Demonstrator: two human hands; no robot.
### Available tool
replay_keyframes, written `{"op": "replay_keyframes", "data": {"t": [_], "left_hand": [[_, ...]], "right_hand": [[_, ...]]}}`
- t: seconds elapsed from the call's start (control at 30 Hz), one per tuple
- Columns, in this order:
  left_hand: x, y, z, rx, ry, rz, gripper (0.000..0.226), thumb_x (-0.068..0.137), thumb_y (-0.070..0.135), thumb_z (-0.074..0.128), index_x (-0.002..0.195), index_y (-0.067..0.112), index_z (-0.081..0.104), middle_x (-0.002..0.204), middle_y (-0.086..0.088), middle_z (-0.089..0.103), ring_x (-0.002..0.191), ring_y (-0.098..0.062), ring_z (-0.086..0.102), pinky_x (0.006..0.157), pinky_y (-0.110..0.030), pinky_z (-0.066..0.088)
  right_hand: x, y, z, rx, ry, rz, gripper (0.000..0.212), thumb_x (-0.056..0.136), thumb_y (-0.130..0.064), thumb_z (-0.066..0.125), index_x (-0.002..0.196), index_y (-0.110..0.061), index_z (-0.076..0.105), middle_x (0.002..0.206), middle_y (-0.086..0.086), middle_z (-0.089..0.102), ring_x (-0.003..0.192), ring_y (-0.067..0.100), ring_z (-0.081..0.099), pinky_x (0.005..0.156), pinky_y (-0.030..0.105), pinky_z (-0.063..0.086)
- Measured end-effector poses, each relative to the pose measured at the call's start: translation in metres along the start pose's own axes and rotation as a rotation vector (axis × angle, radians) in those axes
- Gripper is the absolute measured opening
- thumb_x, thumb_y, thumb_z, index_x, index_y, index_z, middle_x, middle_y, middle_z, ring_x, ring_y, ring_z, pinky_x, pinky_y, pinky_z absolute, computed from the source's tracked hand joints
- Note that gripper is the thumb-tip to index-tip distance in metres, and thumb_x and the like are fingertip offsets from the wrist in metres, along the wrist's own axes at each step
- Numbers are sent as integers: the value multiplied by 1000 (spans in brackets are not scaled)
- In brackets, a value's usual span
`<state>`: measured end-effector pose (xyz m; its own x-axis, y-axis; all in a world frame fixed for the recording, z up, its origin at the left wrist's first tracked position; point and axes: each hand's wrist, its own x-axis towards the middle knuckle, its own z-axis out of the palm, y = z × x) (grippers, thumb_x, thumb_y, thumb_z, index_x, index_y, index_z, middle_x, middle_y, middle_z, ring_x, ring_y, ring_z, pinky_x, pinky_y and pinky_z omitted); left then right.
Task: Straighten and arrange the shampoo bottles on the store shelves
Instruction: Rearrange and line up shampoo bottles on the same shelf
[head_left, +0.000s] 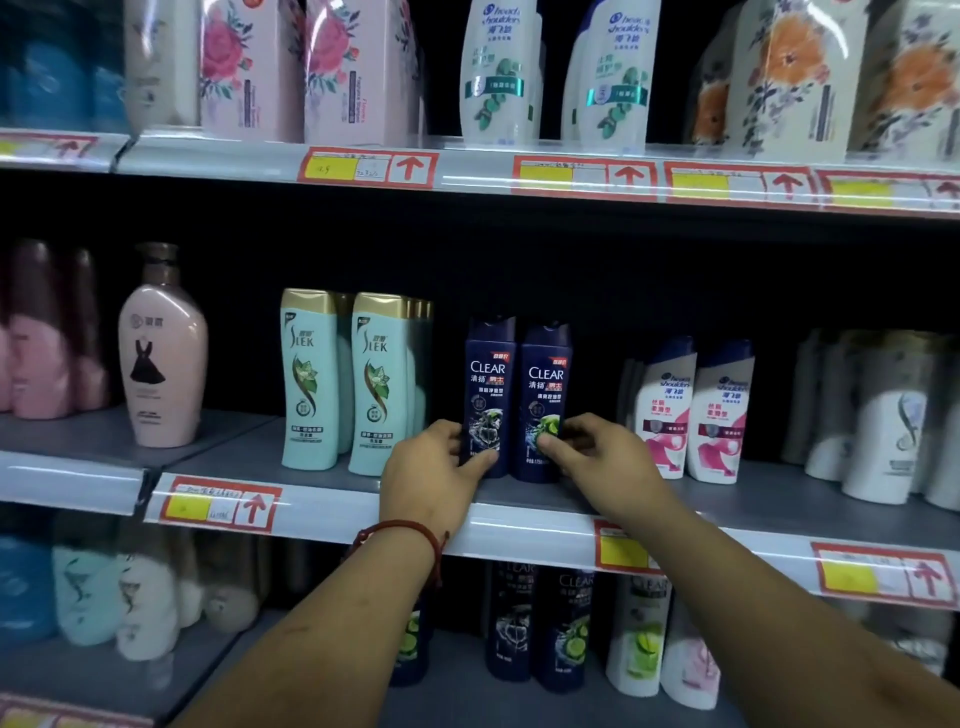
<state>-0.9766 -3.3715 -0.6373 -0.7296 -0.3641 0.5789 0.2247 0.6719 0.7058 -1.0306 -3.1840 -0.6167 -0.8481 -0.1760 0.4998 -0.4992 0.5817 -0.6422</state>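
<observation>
Left grip and right grip reach over the middle shelf edge. Each is curled round the base of one bottle: left CLEAR bottle, right CLEAR bottle. The pair is upright, touching, labels forward. Step looks like squaring this pair. Next, probably align it to the shelf edge, avoiding the SLEK bottles left of the pair.
</observation>
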Motion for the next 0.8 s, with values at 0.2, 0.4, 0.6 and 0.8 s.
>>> {"op": "replay_keyframes", "data": {"t": [0.2, 0.4, 0.6, 0.8], "left_hand": [[-23, 14, -34, 6, -9, 92, 51, 86, 36, 73, 132, 18, 59, 127, 1, 65, 117, -13, 58, 103, -30, 47], [-76, 30, -75, 281, -121, 224, 54, 86, 43, 71, 136, 30, 54, 136, 7, 57, 126, -16, 50, 103, -31, 44], [-134, 16, -97, 340, -142, 154, 61, 82, 46, 75, 137, 28, 54, 135, 4, 58, 124, -17, 53, 103, -33, 45], [-179, -7, -106, 307, -191, 72, 62, 82, 36, 78, 138, 25, 53, 135, 4, 58, 124, -14, 54, 102, -25, 43]], "right_hand": [[-28, -22, -25, -212, 7, -131, 63, 93, -48, 62, 145, -17, 44, 140, 5, 55, 119, 22, 58, 97, 39, 51], [-88, -45, -51, -397, -89, -323, 64, 95, -44, 61, 150, -24, 36, 150, -3, 43, 127, 21, 51, 102, 40, 47], [-151, -49, -40, -322, -186, -309, 61, 93, -45, 63, 147, -27, 41, 151, -4, 44, 125, 20, 52, 102, 35, 44], [-188, -37, -1, -246, -314, -291, 63, 92, -46, 66, 147, -24, 42, 150, -4, 43, 129, 18, 49, 101, 30, 42]]}}
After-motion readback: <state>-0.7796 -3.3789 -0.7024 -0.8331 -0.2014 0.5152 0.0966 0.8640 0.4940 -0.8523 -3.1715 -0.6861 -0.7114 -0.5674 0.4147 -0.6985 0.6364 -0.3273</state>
